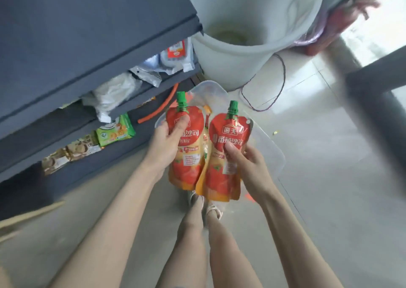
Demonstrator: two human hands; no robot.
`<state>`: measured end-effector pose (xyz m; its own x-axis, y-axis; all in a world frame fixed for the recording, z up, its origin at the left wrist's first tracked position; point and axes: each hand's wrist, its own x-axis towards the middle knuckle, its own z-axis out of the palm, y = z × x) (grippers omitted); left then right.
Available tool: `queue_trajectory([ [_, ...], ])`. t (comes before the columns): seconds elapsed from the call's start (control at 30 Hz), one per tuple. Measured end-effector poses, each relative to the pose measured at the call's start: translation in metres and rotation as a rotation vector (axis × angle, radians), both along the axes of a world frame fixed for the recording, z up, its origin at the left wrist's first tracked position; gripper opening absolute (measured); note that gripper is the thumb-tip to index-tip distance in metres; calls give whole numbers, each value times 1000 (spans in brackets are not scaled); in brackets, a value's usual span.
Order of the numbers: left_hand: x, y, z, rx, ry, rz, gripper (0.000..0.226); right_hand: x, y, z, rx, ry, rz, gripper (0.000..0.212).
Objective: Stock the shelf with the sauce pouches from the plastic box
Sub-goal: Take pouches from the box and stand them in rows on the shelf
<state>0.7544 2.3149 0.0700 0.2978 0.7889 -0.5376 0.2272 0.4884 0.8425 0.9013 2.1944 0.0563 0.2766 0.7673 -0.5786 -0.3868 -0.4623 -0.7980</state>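
Note:
My left hand (167,142) grips a red sauce pouch (189,155) with a green cap, thumb across its front. My right hand (248,164) holds a second red sauce pouch (224,155) of the same kind, thumb on its label. Both pouches are upright, side by side, above the clear plastic box (270,147) on the floor. Another pouch shows between them, lower in the box. The dark grey shelf (87,45) rises at the left.
The shelf's lower levels hold white bags (114,92), a green snack pack (116,131) and other packets. A large white bucket (252,34) stands behind the box, with a thin cord (279,83) on the tiled floor. An orange strip (158,109) lies by the shelf. My legs are below.

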Motion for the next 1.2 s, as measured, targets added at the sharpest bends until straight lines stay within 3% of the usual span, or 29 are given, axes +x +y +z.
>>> queue_trajectory([
  [0.1,-50,-21,56,-183,-102,138,21,-33,4,51,-2,42,92,35],
  [0.2,-104,-41,105,-218,-162,201,20,-72,12,99,30,42,213,25],
  [0.4,-205,-51,192,-4,-196,429,46,-155,52,183,167,20,447,24],
  [0.5,-253,-42,226,109,-185,552,40,-203,78,221,260,-5,506,23],
  [0.63,-315,-15,264,240,-256,539,33,-271,110,260,378,-58,501,31],
  [0.83,-391,25,314,415,-309,461,41,-347,154,315,565,-116,505,33],
  [1.0,-426,65,351,481,-316,413,25,-379,194,354,658,-150,501,34],
  [1.2,-443,124,376,608,-278,442,25,-397,248,383,728,-199,439,25],
])
